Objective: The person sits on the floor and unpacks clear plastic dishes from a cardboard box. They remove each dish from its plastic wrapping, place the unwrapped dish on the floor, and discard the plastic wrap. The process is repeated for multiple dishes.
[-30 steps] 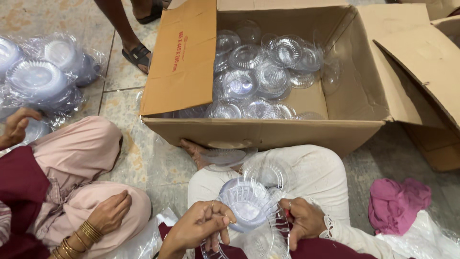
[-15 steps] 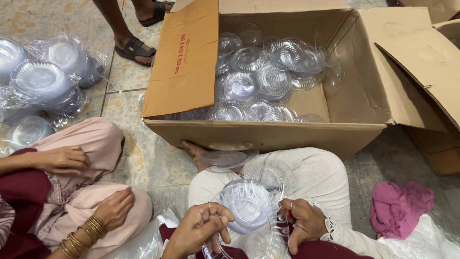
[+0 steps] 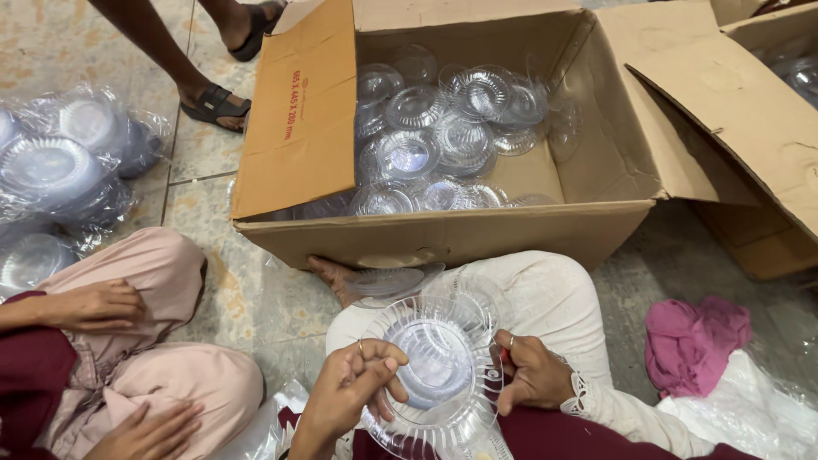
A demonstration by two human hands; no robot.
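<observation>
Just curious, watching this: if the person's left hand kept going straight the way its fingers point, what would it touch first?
The left hand points rightward across the stack of clear ribbed plastic bowls it already grips, so probably the right hand at the far rim, though depth is unclear.

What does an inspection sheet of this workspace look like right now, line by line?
Surface: tiled floor, worn and stained.
Job's things: clear plastic bowls, stacked on the lap.
Clutter: open box of loose clear lids; bagged bowl stacks at left; pink cloth on plastic wrap.
Grips: left hand pinches the top bowl's rim; right hand grips the stack's right edge.
Cables: nothing seen.
Surroundings: seated person at left; sandalled foot beyond; second box at right.
</observation>
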